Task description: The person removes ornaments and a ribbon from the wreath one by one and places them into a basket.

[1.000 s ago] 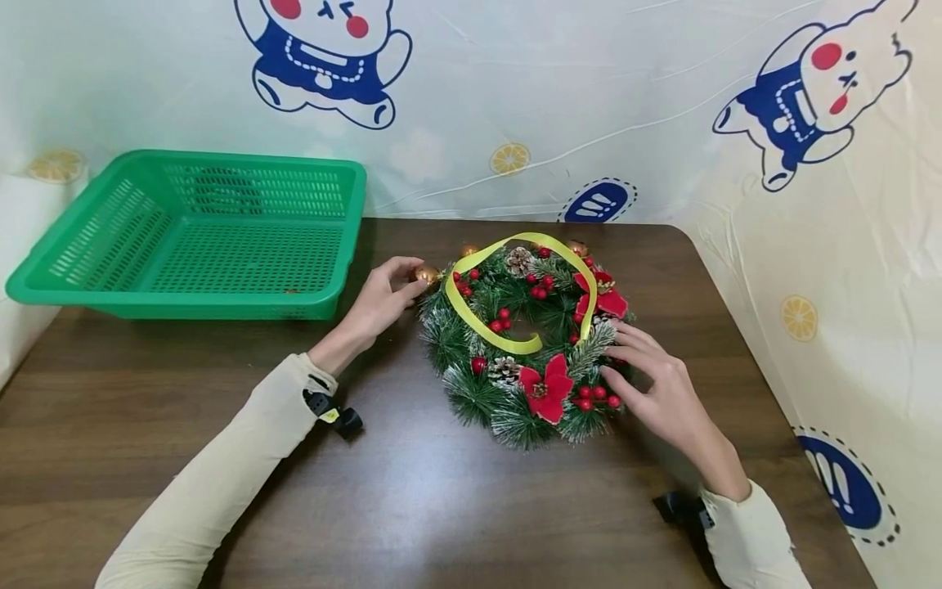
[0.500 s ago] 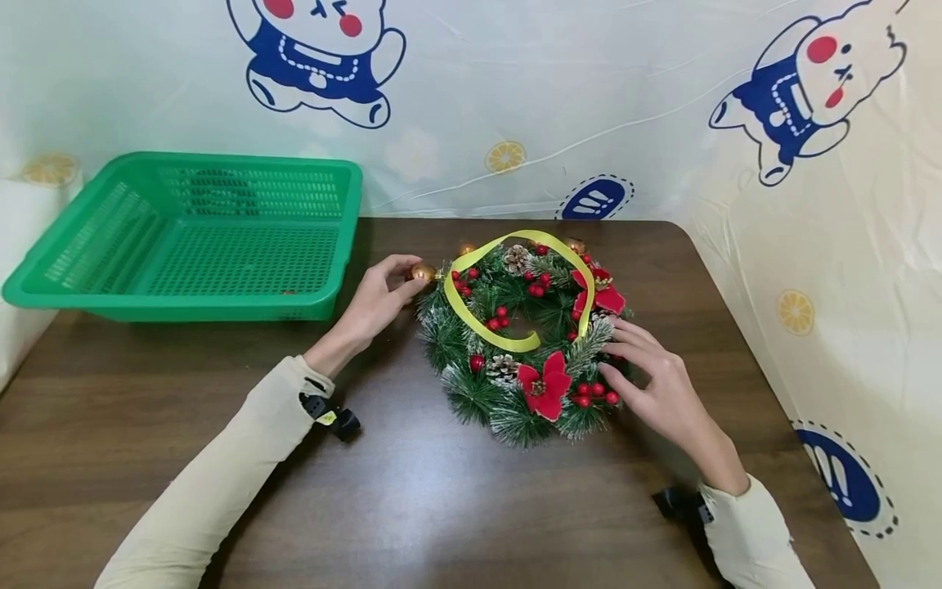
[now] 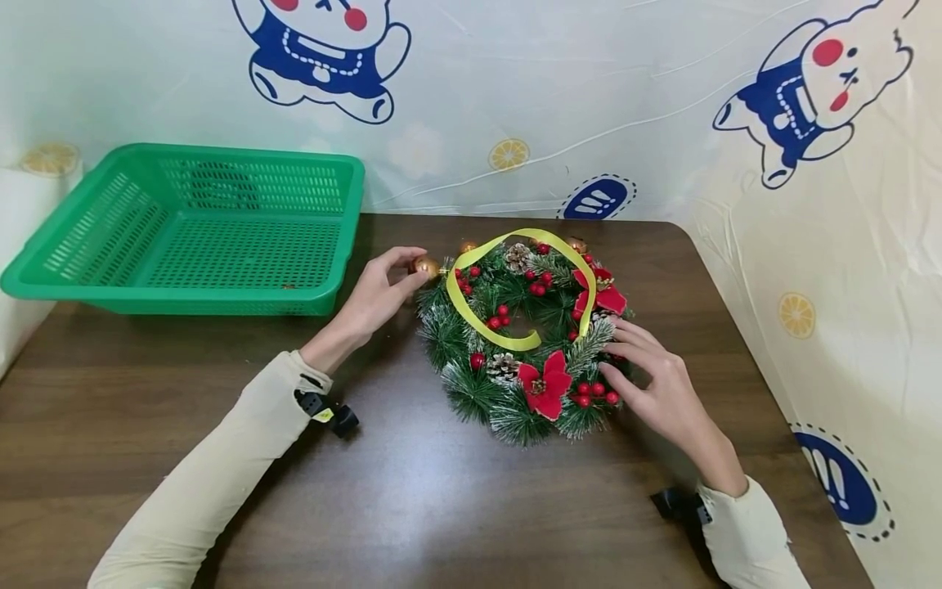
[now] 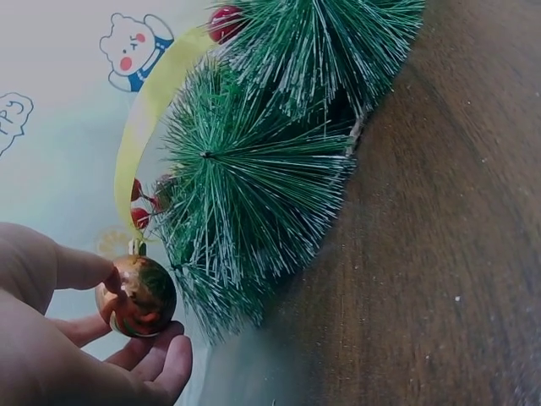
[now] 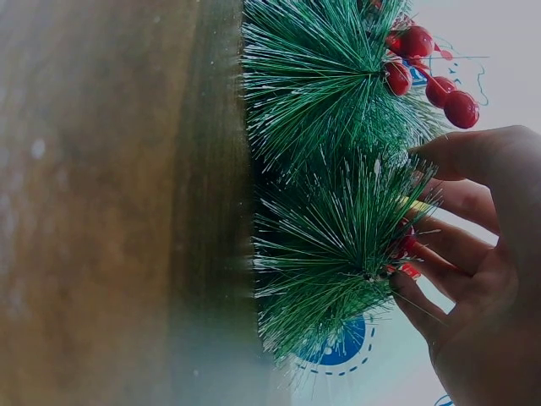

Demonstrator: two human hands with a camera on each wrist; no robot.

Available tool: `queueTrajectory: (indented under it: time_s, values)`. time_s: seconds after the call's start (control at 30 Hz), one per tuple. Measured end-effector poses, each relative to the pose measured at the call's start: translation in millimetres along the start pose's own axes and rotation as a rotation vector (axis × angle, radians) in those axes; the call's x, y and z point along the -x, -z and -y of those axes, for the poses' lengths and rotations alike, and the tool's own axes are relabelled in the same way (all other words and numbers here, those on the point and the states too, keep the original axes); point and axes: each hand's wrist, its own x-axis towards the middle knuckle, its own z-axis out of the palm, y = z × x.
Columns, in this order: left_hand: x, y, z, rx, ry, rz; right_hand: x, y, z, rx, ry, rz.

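A green Christmas wreath (image 3: 471,391) lies on the table, dressed with red berries, frosted pinecones and red poinsettias (image 3: 545,384). A yellow ribbon (image 3: 465,312) loops over its top. My left hand (image 3: 374,296) pinches a shiny gold bauble (image 3: 426,267) at the wreath's left edge. In the left wrist view the thumb and fingers surround the bauble (image 4: 152,296), and its cap meets the ribbon (image 4: 128,161). On the right side, my right hand (image 3: 662,393) holds the wreath's edge, fingers curved over the frosted sprigs beside the berries (image 5: 417,42).
A green plastic basket (image 3: 243,303) stands at the back left of the brown wooden table (image 3: 412,507), with a small reddish bit inside. Two more gold baubles (image 3: 577,245) show behind the wreath. A patterned curtain (image 3: 456,98) rises along the back and right.
My left hand and the bauble have shifted very slightly, with the bauble now tipped a little away from the wreath. The right hand and wreath stay in place.
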Motion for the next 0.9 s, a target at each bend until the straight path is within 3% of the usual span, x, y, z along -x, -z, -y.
queueTrajectory:
  time_s: [0.9]
  values:
    - [-0.2,3.5,-5.0,0.137,0.006,0.056,-0.2,-0.9,-1.5,-0.007,-0.017,-0.009]
